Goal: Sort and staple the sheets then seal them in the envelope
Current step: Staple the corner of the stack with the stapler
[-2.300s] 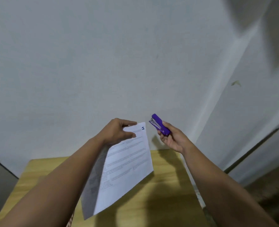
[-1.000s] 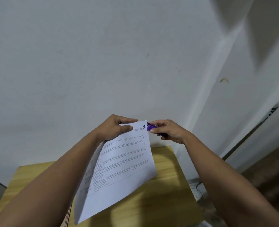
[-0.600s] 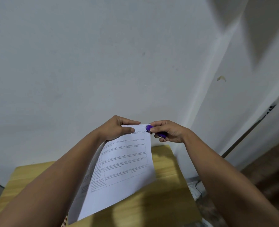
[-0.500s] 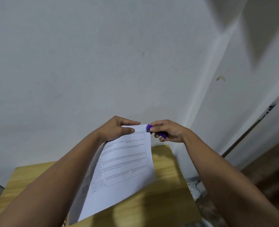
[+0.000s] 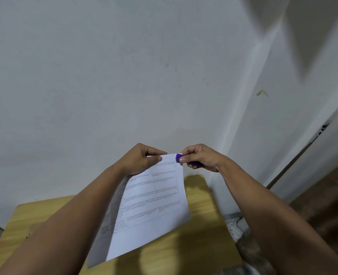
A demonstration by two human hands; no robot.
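I hold a stack of white printed sheets [image 5: 150,205] up in the air above the wooden table [image 5: 196,241]. My left hand [image 5: 140,159] pinches the stack's top edge between thumb and fingers. My right hand [image 5: 200,157] grips a small purple stapler [image 5: 179,157], whose jaws sit over the sheets' top right corner. My thumb presses on the stapler's top. Most of the stapler is hidden inside my fist. No envelope is in view.
A white wall fills the upper view, with a corner at the right. The table's right edge [image 5: 213,197] lies close to that wall. Cables and grey floor [image 5: 237,227] show beyond the table's right side.
My right hand brought the stapler from apart on the right onto the sheets' top right corner and closed over it. The left hand kept its hold on the sheets.
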